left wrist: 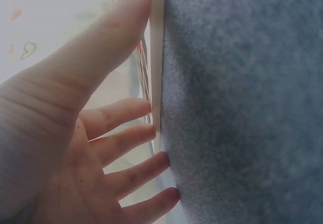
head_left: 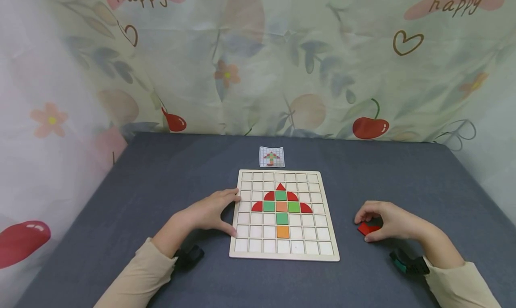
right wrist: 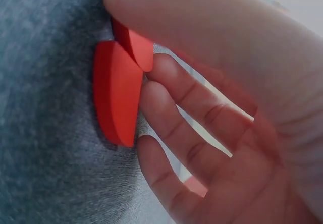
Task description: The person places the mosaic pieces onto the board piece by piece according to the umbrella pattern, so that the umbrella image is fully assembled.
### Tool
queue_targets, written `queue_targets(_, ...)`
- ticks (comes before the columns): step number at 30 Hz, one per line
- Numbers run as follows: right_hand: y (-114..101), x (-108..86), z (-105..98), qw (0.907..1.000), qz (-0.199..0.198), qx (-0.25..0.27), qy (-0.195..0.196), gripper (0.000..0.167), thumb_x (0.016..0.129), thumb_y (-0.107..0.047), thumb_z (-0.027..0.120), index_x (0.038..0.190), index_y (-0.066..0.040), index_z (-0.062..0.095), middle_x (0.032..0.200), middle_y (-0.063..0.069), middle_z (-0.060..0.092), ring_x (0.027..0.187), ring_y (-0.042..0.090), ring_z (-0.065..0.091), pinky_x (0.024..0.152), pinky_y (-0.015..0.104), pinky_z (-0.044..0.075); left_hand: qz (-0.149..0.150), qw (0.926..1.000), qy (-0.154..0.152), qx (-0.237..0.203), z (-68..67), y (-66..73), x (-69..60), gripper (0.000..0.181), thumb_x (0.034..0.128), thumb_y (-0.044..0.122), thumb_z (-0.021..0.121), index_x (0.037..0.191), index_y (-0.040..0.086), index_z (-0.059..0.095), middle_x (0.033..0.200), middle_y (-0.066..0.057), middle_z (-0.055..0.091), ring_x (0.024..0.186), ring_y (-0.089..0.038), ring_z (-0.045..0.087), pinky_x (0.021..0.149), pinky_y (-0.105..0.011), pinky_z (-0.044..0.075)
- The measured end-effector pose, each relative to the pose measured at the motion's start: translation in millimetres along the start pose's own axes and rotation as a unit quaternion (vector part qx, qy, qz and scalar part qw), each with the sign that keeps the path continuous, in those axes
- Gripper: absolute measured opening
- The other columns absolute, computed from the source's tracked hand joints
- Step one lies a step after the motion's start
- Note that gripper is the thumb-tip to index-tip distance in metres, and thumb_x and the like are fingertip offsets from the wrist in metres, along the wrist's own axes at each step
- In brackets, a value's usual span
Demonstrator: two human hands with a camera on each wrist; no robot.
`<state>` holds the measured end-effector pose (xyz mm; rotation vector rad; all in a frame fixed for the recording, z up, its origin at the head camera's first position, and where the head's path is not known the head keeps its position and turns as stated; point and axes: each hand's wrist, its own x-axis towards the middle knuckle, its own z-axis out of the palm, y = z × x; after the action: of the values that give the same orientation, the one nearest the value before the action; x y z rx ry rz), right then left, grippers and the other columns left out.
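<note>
My left hand [head_left: 211, 211] lies along the left edge of a white gridded wooden board [head_left: 250, 252], thumb and fingers spread and touching its rim [left wrist: 157, 57]. The board bears a figure of a red triangle [head_left: 280, 187], red quarter-circles [head_left: 269, 196], green squares [head_left: 281, 195], a salmon square [head_left: 281, 207] and an orange square [head_left: 283, 232]. Off the board's right side, my right hand [head_left: 389, 220] pinches a red tile [right wrist: 133, 47] between thumb and curled fingers, partly hidden by the thumb. Against it on the cloth lies a red quarter-circle tile [right wrist: 118, 95].
A small pattern card [head_left: 272, 157] with a similar figure lies just behind the board. Dark grey cloth [head_left: 181, 164] covers the table. A printed curtain [head_left: 266, 75] hangs behind it. Dark wrist devices [head_left: 409, 262] sit under both wrists.
</note>
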<state>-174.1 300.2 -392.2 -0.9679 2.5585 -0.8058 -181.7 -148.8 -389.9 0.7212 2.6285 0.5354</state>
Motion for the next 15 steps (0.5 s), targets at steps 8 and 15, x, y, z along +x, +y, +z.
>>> queue_targets(8, -5, 0.8, 0, 0.9999, 0.008, -0.006, 0.005, 0.025, 0.074, -0.027, 0.079, 0.092, -0.019, 0.064, 0.089, -0.007, 0.059, 0.079, 0.0, 0.051, 0.069, 0.021, 0.045, 0.003, 1.0, 0.0, 0.001, 0.3, -0.5, 0.5, 0.09, 0.0677, 0.045, 0.08, 0.137, 0.003, 0.042, 0.151, -0.016, 0.03, 0.139, -0.034, 0.03, 0.111, -0.048, 0.03)
queue_targets(15, -22, 7.7, 5, 0.999, -0.008, -0.012, 0.042, 0.02, 0.076, -0.028, 0.077, 0.09, -0.023, 0.063, 0.087, -0.01, 0.058, 0.077, 0.001, 0.054, 0.068, 0.021, 0.048, 0.003, 1.0, 0.0, 0.0, -0.2, -0.2, 0.2, 0.09, 0.0676, 0.045, 0.08, 0.137, 0.003, 0.042, 0.151, -0.016, 0.03, 0.139, -0.034, 0.03, 0.111, -0.048, 0.03)
